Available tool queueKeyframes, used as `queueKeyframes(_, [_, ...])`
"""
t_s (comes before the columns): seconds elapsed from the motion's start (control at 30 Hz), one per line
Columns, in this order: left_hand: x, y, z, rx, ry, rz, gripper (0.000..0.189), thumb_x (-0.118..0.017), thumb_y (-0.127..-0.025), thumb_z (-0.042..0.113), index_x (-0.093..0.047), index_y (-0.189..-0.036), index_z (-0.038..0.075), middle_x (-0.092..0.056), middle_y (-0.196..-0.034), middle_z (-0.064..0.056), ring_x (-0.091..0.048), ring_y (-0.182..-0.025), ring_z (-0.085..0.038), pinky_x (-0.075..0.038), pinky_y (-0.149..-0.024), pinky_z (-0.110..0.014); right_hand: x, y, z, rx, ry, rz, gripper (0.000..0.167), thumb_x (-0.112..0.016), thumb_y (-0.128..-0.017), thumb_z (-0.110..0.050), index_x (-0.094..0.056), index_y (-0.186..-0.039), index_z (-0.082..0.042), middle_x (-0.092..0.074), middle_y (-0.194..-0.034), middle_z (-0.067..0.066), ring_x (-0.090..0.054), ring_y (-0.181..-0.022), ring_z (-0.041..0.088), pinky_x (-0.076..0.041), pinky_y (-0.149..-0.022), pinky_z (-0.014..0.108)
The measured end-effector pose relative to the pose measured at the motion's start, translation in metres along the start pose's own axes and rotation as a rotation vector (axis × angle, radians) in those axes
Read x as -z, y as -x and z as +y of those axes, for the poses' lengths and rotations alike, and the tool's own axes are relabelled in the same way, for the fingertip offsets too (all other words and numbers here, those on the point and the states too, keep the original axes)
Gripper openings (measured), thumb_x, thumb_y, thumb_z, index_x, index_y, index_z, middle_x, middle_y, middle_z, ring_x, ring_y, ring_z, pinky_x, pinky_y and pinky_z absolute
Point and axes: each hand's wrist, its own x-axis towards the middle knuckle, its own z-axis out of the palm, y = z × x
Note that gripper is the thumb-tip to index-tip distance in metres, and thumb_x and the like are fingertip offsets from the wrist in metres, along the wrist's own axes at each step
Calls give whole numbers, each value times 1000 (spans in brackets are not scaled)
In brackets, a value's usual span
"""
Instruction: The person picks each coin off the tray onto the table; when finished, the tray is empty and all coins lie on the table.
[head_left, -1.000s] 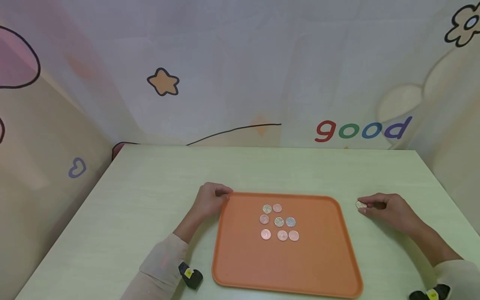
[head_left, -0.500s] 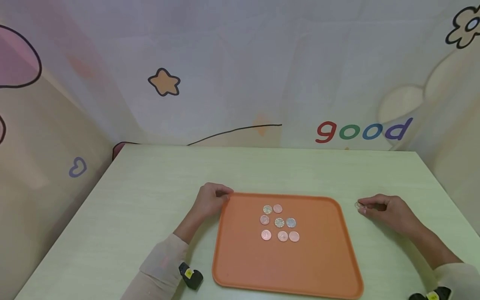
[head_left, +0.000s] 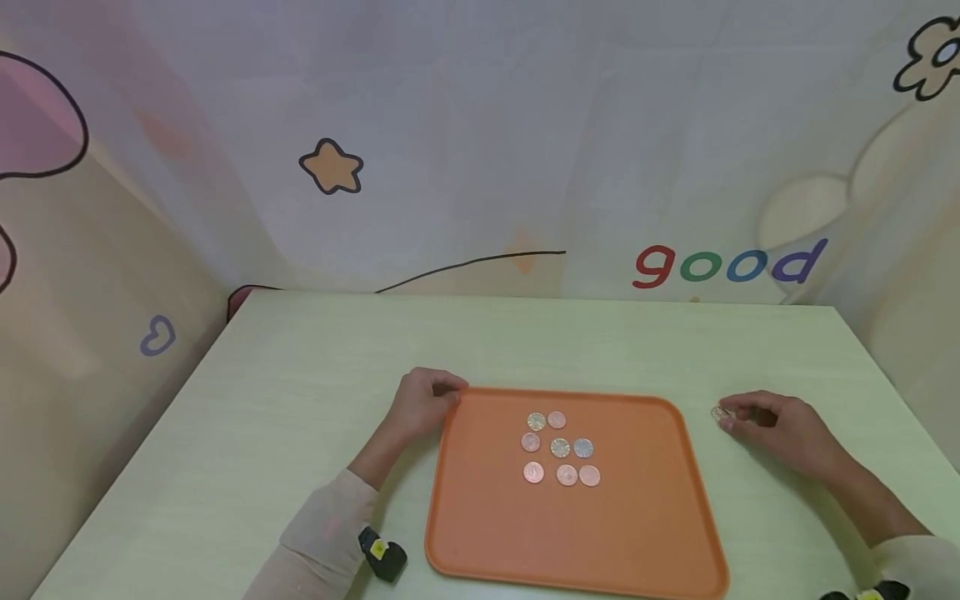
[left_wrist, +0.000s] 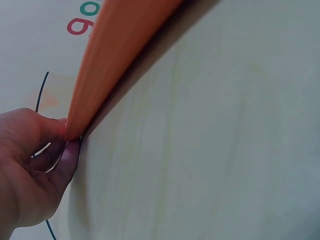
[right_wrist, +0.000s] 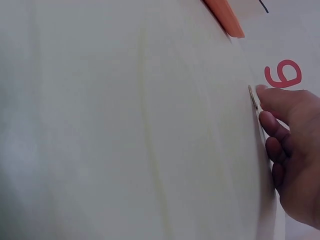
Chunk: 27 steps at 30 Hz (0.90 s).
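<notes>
My left hand (head_left: 423, 402) pinches the far left corner of an orange tray (head_left: 510, 542). In the left wrist view, thumb and fingers close on the rim from both sides. Several round coins, pinkish, silvery and gold-toned, lie flat in loose rows on the tray, among them a pink coin (head_left: 533, 472) and a silvery coin (head_left: 583, 448). To the right of the tray, my right hand (head_left: 780, 425) holds one shiny coin (head_left: 720, 412) at its fingertips, low over the table. The right wrist view shows this coin (right_wrist: 252, 96) edge-on, with the other fingers curled behind.
The pale table (head_left: 337, 342) reaches back to a printed cloth wall (head_left: 465, 125) with the word "good" on it. A black wrist camera (head_left: 384, 557) sits at my left sleeve. The tray's right rim (head_left: 697, 475) lies between the coins and my right hand.
The coin in my right fingers has tipped from showing its face to a more slanted angle. My left hand, the tray and its coins stay put; the view has shifted slightly.
</notes>
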Motion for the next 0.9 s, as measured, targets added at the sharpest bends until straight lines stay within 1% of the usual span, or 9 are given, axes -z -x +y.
queueKeyframes(0.13, [0, 0, 1, 4, 0, 0, 17, -66, -92, 1, -80, -101, 3, -79, -103, -13, -72, -101, -25, -58, -88, -38, 2, 1, 1, 36, -46, 53, 30, -70, -96, -18, -71, -119, 2, -62, -85, -15, -46, -73, -2, -42, -59, 18])
queueKeyframes(0.2, [0, 0, 1, 7, 1, 0, 17, -66, -92, 1, -80, -101, 3, -79, -104, -13, -72, -101, -25, -58, -88, -37, 2, 1, 0, 61, -79, 67, 28, -69, -97, -15, -71, -118, 3, -62, -85, -22, -47, -73, -2, -43, -57, 18])
queueKeyframes(0.3, [1, 0, 2, 6, -1, 3, 17, -66, -92, 1, -80, -101, 3, -79, -104, -13, -72, -101, -25, -58, -88, -37, 3, 1, -5, 94, -141, 51, 28, -68, -97, -13, -70, -118, 5, -62, -89, -32, -53, -74, -5, -46, -59, 17])
queueKeyframes(0.4, [1, -1, 2, 3, -5, 5, 17, -66, -92, 2, -80, -101, 4, -79, -104, -12, -72, -102, -25, -57, -89, -38, 2, 0, -15, 115, -191, 5, 29, -68, -97, -13, -69, -118, 6, -63, -93, -36, -58, -78, -7, -50, -64, 14])
queueKeyframes(0.47, [1, -1, 1, 5, -7, 4, 17, -66, -92, 2, -80, -101, 4, -79, -103, -12, -72, -101, -25, -57, -88, -38, -1, 0, -27, 138, -195, -15, 27, -68, -97, -12, -70, -118, 5, -64, -93, -33, -60, -80, -8, -51, -67, 13])
queueKeyframes(0.57, [1, -1, 0, 10, -3, 2, 16, -66, -92, 2, -80, -101, 4, -79, -103, -12, -72, -99, -25, -58, -86, -36, -9, 1, -47, 167, -169, -33, 22, -70, -95, -11, -73, -114, -1, -69, -92, -22, -58, -80, -6, -51, -69, 15])
queueKeyframes(0.7, [0, 0, -2, 5, 3, -2, 16, -66, -92, 1, -80, -101, 4, -79, -103, -12, -73, -99, -24, -58, -85, -36, -22, -1, -74, 210, -145, -116, 21, -73, -92, -11, -75, -112, -5, -72, -93, -4, -56, -81, -2, -51, -71, 17])
queueKeyframes(0.8, [-1, 0, -2, -4, 3, 0, 17, -66, -92, 0, -80, -101, 3, -79, -104, -13, -73, -100, -25, -59, -86, -37, -31, -4, -90, 228, -152, -210, 22, -74, -92, -13, -75, -113, -6, -72, -96, 0, -56, -82, -1, -51, -73, 17])
queueKeyframes(0.9, [-1, 0, -2, -9, 0, 3, 16, -66, -92, 0, -80, -101, 3, -79, -104, -13, -73, -100, -26, -59, -86, -38, -40, -7, -101, 265, -180, -268, 22, -75, -91, -13, -75, -111, -6, -74, -98, 3, -56, -84, -2, -52, -74, 17])
